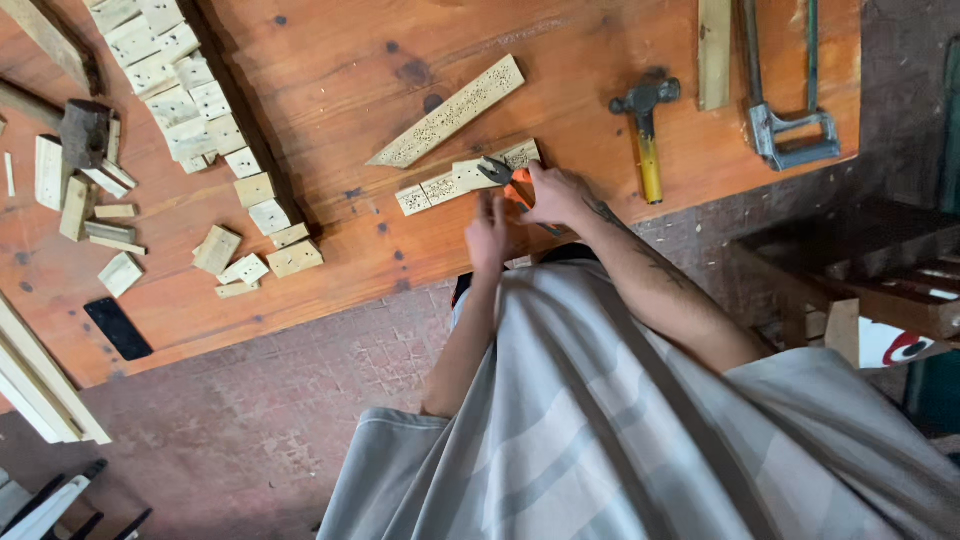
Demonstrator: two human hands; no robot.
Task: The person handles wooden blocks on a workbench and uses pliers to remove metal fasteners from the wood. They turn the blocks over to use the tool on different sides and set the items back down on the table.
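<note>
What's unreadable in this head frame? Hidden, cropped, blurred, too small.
- Pliers: only the jaws show; the right hand covers the handles.
- Strip: what the jaws bite is too small to tell.
- Left hand: blurred; touching the strip or not, unclear.
- Saw: its upper part is cut off by the top edge.
- Hammer: all in view.

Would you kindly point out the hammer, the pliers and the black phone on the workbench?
hammer (648,130), head view, on its handle just below the dark head.
pliers (496,170), head view, on the metal jaws.
black phone (118,328), head view, middle of its dark face.
</note>
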